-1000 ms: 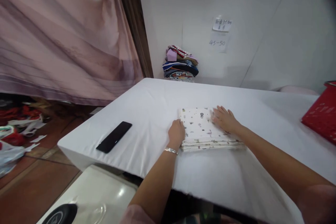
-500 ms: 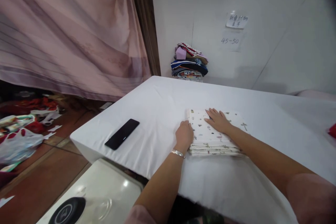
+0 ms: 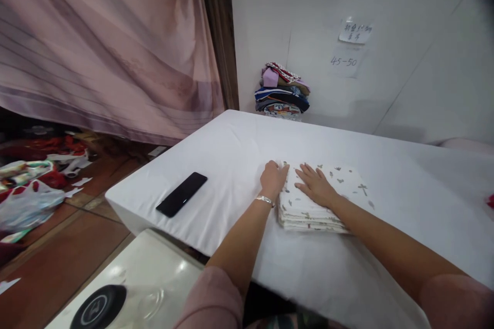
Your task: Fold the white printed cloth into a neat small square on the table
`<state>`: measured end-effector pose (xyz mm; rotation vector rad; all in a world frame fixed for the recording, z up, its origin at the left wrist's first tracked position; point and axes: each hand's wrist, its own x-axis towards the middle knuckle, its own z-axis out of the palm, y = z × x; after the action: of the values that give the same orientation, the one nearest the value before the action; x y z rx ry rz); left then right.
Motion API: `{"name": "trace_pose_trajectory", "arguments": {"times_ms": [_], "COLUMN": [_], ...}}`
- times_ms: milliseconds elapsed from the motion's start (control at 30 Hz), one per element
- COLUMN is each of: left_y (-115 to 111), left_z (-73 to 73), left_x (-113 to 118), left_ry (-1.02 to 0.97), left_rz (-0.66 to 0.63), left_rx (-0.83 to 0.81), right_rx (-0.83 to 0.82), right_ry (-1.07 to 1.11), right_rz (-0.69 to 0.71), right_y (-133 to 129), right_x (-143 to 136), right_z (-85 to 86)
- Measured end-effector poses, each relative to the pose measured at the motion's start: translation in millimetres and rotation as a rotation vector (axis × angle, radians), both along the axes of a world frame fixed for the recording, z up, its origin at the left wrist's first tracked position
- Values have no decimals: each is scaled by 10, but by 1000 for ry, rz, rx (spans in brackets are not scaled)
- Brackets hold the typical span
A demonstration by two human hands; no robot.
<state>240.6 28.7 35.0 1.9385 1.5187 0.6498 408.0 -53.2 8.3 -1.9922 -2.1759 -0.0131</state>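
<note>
A white cloth point(image 3: 309, 211) printed with small plants and animals lies folded in a thick, layered rectangle on the white-covered table point(image 3: 239, 154). At its left edge, toward the far corner, my left hand point(image 3: 273, 179) is closed, thumb and curled fingers pinching the layers; a silvery bracelet circles that wrist. My right hand point(image 3: 317, 185) rests flat on the cloth's top with its fingers spread. Part of the cloth's right side is hidden under my right forearm.
Left on the table lies a black phone point(image 3: 182, 194). Behind the far edge rises a pile of folded clothes point(image 3: 283, 91) against the wall. A white surface with a round black object point(image 3: 99, 308) stands near left. Bags point(image 3: 31, 205) lie on the floor beneath a pink curtain point(image 3: 116, 51).
My left hand has slid away from me along the cloth's left edge. My right hand has moved slightly nearer and its fingers are spread wider on top.
</note>
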Motion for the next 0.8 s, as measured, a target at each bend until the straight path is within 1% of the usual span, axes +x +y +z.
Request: {"name": "trace_pose_trajectory", "arguments": {"times_ms": [100, 233, 433, 567, 633, 700, 733, 800], "left_y": [74, 82, 55, 53, 62, 72, 77, 84], "left_z": [-59, -159, -199, -224, -245, -266, -274, -285], "left_x": [82, 88, 63, 49, 31, 10, 1, -11], "left_ry": [12, -11, -42, -55, -88, -126, -142, -166], "left_rz": [-31, -11, 12, -6, -32, -58, -65, -69], "left_rx": [-17, 5, 28, 67, 90, 101, 100, 95], "right_rx": [36, 67, 13, -34, -110, -181, -199, -192], "right_ry": [-5, -1, 9, 50, 102, 171, 201, 227], "right_rz": [-15, -17, 27, 10, -39, -84, -79, 0], "right_y": [-13, -17, 6, 33, 19, -48, -104, -246], "right_x": [-17, -22, 22, 19, -30, -130, -199, -356], "right_z": [9, 5, -30, 51, 123, 183, 200, 205]}}
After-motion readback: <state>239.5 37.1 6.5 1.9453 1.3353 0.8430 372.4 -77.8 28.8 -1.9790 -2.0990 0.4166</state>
